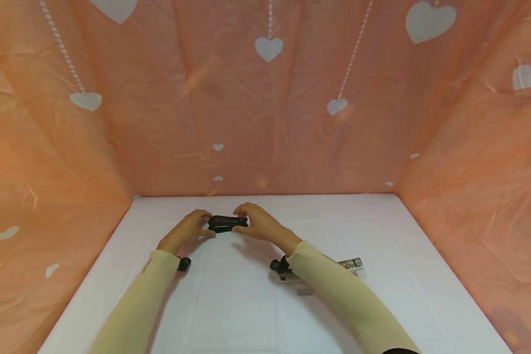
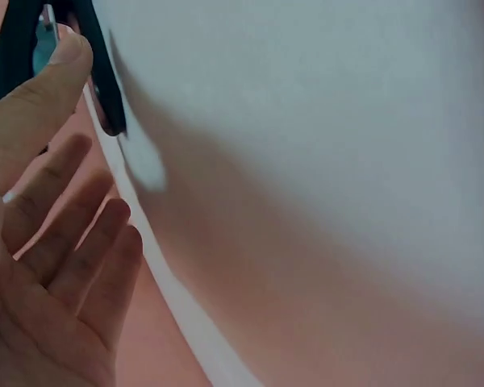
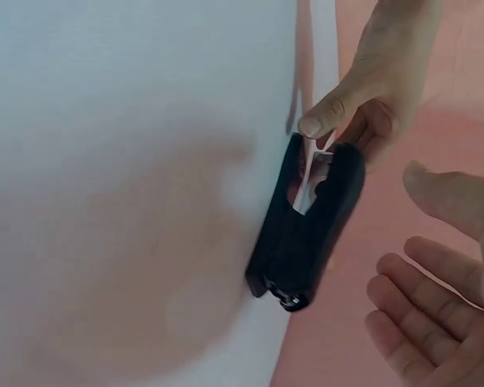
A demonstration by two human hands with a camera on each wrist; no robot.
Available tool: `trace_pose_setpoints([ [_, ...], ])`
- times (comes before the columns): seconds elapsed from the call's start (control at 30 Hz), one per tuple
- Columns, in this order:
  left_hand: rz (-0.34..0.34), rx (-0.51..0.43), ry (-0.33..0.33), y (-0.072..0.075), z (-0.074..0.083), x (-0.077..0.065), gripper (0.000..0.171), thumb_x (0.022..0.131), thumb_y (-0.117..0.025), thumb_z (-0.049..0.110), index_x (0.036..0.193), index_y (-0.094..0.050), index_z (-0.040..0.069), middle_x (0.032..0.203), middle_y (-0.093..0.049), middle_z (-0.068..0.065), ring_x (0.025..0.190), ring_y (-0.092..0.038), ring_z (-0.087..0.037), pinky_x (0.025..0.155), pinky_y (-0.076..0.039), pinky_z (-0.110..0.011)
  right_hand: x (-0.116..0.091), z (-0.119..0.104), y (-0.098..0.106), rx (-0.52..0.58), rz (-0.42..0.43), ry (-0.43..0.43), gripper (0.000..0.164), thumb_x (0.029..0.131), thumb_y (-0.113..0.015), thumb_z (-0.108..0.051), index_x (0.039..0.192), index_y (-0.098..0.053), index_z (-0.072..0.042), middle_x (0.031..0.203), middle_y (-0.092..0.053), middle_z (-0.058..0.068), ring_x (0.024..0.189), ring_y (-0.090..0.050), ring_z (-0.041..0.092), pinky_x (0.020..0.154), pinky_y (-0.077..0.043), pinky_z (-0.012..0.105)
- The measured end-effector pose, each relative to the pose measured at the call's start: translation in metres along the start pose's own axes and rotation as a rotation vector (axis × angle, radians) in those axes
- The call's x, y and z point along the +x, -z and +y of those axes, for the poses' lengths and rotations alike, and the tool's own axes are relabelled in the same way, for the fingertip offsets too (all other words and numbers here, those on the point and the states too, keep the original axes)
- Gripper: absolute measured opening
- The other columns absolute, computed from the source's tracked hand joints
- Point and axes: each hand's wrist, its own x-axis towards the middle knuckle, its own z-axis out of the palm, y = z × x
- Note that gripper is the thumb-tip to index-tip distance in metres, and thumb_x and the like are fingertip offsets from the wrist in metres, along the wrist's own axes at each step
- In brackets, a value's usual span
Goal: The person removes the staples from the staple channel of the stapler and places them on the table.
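Note:
A black stapler [image 1: 224, 221] is at the far middle of the table, its mouth gaping toward the left. My left hand [image 1: 189, 229] is at the mouth end; in the left wrist view its thumb [image 2: 63, 68] overlaps the gap between the stapler's arms, and the four fingers [image 2: 105, 266] extend below, off the stapler. Whether that thumb touches it, I cannot tell. Around the hinge end is my right hand [image 1: 262, 223]. The right wrist view shows its thumb and fingers [image 3: 423, 290] spread beside the stapler [image 3: 302, 234], apart from it.
A long printed box [image 1: 353, 264] lies at the right, partly covered by my right sleeve. A small grey bar [image 1: 305, 292] lies just in front of it. Orange curtains [image 1: 265, 123] with hearts enclose the white table [image 1: 230, 305] at the back and sides.

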Motion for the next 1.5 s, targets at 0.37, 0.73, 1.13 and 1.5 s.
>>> trace_pose_setpoints([
  [0.37, 0.003, -0.031, 0.024, -0.002, -0.007, 0.002, 0.053, 0.094, -0.086, 0.018, 0.134, -0.064, -0.008, 0.138, -0.061, -0.028, 0.134, -0.056, -0.046, 0.116, -0.042, -0.061, 0.029, 0.005, -0.019, 0.125, 0.011, -0.056, 0.046, 0.102, -0.078, -0.026, 0.138, -0.066, 0.000, 0.135, -0.067, 0.013, 0.124, -0.063, 0.028, 0.108, -0.052, 0.041],
  [0.73, 0.009, -0.077, 0.017, -0.002, -0.009, 0.005, 0.046, 0.093, -0.086, 0.016, 0.128, -0.068, -0.007, 0.141, -0.058, -0.029, 0.139, -0.051, -0.049, 0.118, -0.038, -0.063, 0.048, 0.014, -0.044, 0.312, 0.041, -0.144, 0.038, 0.099, -0.080, -0.017, 0.132, -0.069, -0.001, 0.130, -0.071, 0.013, 0.121, -0.068, 0.028, 0.104, -0.054, 0.034],
  [1.13, 0.012, -0.085, -0.001, -0.001, -0.010, 0.005, 0.041, 0.092, -0.086, 0.015, 0.123, -0.070, -0.006, 0.137, -0.059, -0.029, 0.132, -0.054, -0.049, 0.114, -0.041, -0.064, 0.054, 0.010, -0.055, 0.271, 0.004, -0.203, 0.040, 0.099, -0.082, -0.027, 0.133, -0.074, -0.008, 0.131, -0.073, 0.007, 0.119, -0.065, 0.020, 0.103, -0.051, 0.033],
  [1.5, -0.012, -0.127, 0.091, -0.001, -0.007, 0.004, 0.031, 0.092, -0.087, 0.014, 0.115, -0.071, 0.001, 0.141, -0.057, -0.025, 0.133, -0.054, -0.047, 0.113, -0.042, -0.065, 0.052, 0.003, -0.054, 0.237, 0.031, -0.278, 0.037, 0.100, -0.079, -0.029, 0.132, -0.076, -0.009, 0.133, -0.072, 0.009, 0.122, -0.065, 0.025, 0.103, -0.053, 0.036],
])
